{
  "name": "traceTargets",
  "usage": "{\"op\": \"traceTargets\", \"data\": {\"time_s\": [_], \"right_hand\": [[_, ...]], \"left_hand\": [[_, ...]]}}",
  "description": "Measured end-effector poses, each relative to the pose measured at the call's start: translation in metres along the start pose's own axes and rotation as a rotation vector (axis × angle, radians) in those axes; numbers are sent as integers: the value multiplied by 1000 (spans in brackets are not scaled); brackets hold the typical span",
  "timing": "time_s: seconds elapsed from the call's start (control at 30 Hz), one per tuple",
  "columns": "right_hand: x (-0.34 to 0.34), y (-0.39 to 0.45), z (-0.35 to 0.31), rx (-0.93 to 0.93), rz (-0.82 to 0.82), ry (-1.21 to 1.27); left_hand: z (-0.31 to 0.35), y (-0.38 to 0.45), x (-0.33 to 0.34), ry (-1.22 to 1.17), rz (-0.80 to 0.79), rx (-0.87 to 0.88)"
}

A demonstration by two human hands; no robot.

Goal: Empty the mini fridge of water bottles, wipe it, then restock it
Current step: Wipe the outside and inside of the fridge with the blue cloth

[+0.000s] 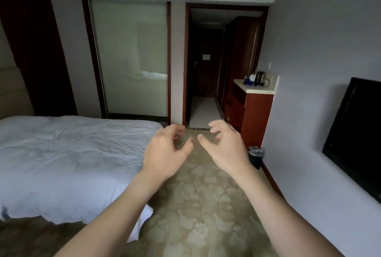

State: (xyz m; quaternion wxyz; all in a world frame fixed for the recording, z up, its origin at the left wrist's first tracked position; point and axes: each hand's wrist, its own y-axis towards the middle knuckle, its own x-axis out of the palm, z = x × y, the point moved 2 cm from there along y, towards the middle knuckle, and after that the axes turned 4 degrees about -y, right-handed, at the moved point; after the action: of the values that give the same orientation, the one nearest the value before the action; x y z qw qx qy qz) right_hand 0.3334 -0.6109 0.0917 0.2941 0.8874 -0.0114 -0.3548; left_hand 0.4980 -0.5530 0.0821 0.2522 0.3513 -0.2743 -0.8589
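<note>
My left hand (165,151) and my right hand (224,147) are raised side by side in front of me over the patterned carpet, fingers curled and apart, holding nothing. Ahead on the right stands a red-brown wooden cabinet (254,116) with a pale countertop. No mini fridge or water bottle shows from here; the cabinet's front faces away from me.
A bed with white bedding (68,162) fills the left. A black kettle (259,78) and a white teapot sit on the counter. A dark bin (255,156) stands by the right wall, below a wall-mounted TV (356,133). A dark hallway (206,67) opens straight ahead beside a frosted glass panel.
</note>
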Motion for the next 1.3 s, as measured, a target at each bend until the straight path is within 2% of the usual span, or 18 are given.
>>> {"op": "traceTargets", "data": {"time_s": [0.2,0.53,0.73,1.03,1.3], "right_hand": [[34,126,30,-28,85,13],[116,309,171,23,96,-56],[161,460,268,52,105,-17],[231,670,344,1,50,-44],[340,844,428,26,43,-45]], "left_hand": [[-37,133,58,109,-64,139],[-138,300,220,-1,-70,81],[-197,434,321,-9,-90,85],[-285,618,426,-39,-110,58],[-407,770,542,-68,-109,91]]}}
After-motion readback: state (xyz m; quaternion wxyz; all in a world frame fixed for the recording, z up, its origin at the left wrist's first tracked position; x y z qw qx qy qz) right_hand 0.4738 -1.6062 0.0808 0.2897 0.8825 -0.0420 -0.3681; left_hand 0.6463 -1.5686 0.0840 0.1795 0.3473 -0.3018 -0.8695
